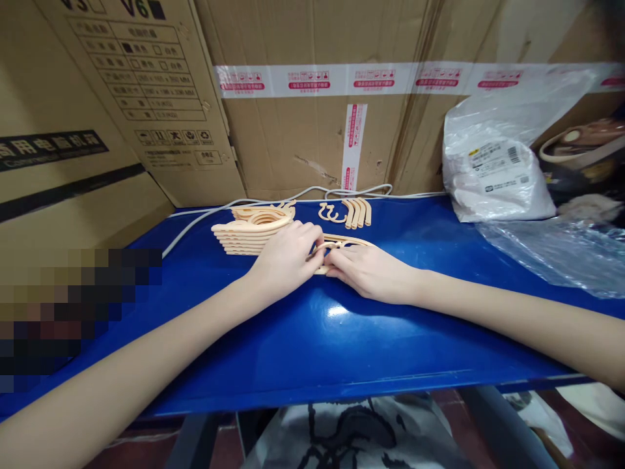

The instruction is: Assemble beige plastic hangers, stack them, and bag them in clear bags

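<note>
Both my hands meet at the middle of the blue table over a beige plastic hanger [360, 241], which they partly cover. My left hand [288, 257] has its fingers curled on the hanger's near side. Bent fingers of my right hand [374, 266] pinch it close to the left fingertips. Just beyond the left hand lies a stack of beige hangers [244, 240]. Farther back are a pair of loose hanger hooks [328, 213] and several curved hanger arms [359, 213] in a row. The exact grip point is hidden by the fingers.
Cardboard boxes [312, 143] wall off the back and left of the blue table [273, 365]. A grey cable [195, 223] runs along the rear. At the back right sit a white plastic parcel [502, 176] and clear plastic wrap [561, 254].
</note>
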`<act>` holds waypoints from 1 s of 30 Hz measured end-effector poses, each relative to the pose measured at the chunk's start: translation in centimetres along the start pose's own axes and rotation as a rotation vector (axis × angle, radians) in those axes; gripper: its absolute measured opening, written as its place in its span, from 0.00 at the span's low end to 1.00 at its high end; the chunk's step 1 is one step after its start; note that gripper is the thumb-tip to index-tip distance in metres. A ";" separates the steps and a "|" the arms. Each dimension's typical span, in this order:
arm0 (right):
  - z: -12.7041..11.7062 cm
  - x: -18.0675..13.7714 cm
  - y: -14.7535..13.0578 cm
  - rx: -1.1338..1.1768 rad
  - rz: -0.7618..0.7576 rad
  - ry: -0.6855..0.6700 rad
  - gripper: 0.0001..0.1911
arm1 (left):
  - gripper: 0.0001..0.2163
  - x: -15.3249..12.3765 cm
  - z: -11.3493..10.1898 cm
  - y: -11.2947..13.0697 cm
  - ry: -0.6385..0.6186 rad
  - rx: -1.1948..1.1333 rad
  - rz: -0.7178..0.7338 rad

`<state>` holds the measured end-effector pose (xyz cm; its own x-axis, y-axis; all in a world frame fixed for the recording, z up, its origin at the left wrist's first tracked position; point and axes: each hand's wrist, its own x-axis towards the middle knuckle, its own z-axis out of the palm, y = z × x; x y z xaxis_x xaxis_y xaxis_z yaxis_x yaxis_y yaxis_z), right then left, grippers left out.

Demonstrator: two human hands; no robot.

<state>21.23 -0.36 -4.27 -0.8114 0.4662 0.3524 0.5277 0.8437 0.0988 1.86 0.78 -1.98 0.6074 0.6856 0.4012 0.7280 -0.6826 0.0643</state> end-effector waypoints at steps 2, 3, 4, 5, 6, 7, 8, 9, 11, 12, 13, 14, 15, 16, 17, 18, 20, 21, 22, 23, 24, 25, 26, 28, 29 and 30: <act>0.0 -0.1 0.0 0.028 0.050 -0.029 0.15 | 0.05 0.1 -0.3 0.1 0.047 -0.023 -0.022; 0.0 -0.1 0.0 0.027 0.066 -0.050 0.15 | 0.05 0.1 -0.4 0.2 0.069 -0.029 -0.031; 0.1 -0.1 0.0 0.013 0.074 -0.072 0.16 | 0.04 0.1 -0.6 0.3 0.087 -0.034 -0.041; 0.1 -0.1 0.0 -0.013 0.076 -0.091 0.17 | 0.04 0.1 -0.7 0.4 0.101 -0.041 -0.056; 0.1 -0.1 -0.1 -0.045 0.078 -0.104 0.19 | 0.03 0.1 -0.8 0.5 0.106 -0.053 -0.075; 0.1 -0.1 -0.1 -0.071 0.081 -0.112 0.20 | 0.03 0.0 -0.9 0.7 0.104 -0.063 -0.097; 0.0 -0.1 -0.2 -0.088 0.088 -0.112 0.21 | 0.03 0.0 -1.0 0.8 0.097 -0.067 -0.120; 0.0 -0.1 -0.2 -0.094 0.097 -0.110 0.22 | 0.04 0.0 -1.0 0.8 0.086 -0.067 -0.142; -0.1 -0.1 -0.4 -0.084 0.118 -0.105 0.23 | 0.06 0.0 -1.1 0.9 0.061 -0.058 -0.168; -0.2 -0.1 -0.5 -0.076 0.131 -0.105 0.24 | 0.06 0.0 -1.1 0.9 0.051 -0.051 -0.173; -0.3 -0.1 -0.5 -0.070 0.150 -0.104 0.24 | 0.07 0.0 -1.1 0.9 0.046 -0.044 -0.178; -0.4 -0.1 -0.5 -0.066 0.174 -0.100 0.24 | 0.08 0.1 -1.1 0.9 0.039 -0.037 -0.182; -0.4 0.0 -0.4 -0.060 0.201 -0.093 0.24 | 0.08 0.1 -1.1 0.9 0.032 -0.030 -0.189; -0.5 0.0 -0.3 -0.055 0.228 -0.083 0.23 | 0.08 0.1 -1.1 0.9 0.024 -0.019 -0.198; -0.5 0.0 -0.1 -0.053 0.252 -0.075 0.22 | 0.09 0.1 -1.2 1.0 0.016 -0.003 -0.211; -0.5 0.1 0.2 -0.052 0.270 -0.069 0.21 | 0.09 0.0 -1.3 1.1 0.007 0.019 -0.221; -0.4 0.1 0.7 -0.050 0.292 -0.058 0.18 | 0.10 -0.1 -1.6 1.3 -0.005 0.068 -0.220; -0.4 0.0 0.9 -0.049 0.298 -0.050 0.18 | 0.10 -0.2 -1.7 1.4 -0.006 0.090 -0.209; -0.3 0.0 1.1 -0.046 0.305 -0.037 0.17 | 0.10 -0.2 -1.8 1.5 -0.005 0.105 -0.192; -0.3 0.0 1.3 -0.045 0.313 -0.018 0.17 | 0.10 -0.3 -1.8 1.5 -0.003 0.114 -0.174; -0.3 0.0 1.4 -0.046 0.323 0.003 0.18 | 0.10 -0.3 -1.8 1.6 -0.001 0.119 -0.160; -0.3 0.0 1.4 -0.047 0.333 0.021 0.18 | 0.10 -0.3 -1.8 1.5 0.003 0.124 -0.158; -0.3 0.0 1.4 -0.046 0.340 0.034 0.19 | 0.11 -0.3 -1.7 1.5 0.007 0.127 -0.167; -0.3 0.0 1.3 -0.033 0.339 0.043 0.18 | 0.13 -0.2 -1.4 1.3 0.006 0.125 -0.203; -0.2 0.0 1.3 -0.024 0.330 0.043 0.17 | 0.14 -0.2 -1.3 1.2 0.002 0.123 -0.219; -0.2 0.0 1.3 -0.015 0.320 0.041 0.17 | 0.14 -0.1 -1.1 1.1 -0.004 0.120 -0.229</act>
<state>21.91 0.67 -3.92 -0.5932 0.6957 0.4051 0.7583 0.6518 -0.0092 2.25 -0.34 -0.94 0.4235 0.8198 0.3854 0.8791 -0.4746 0.0437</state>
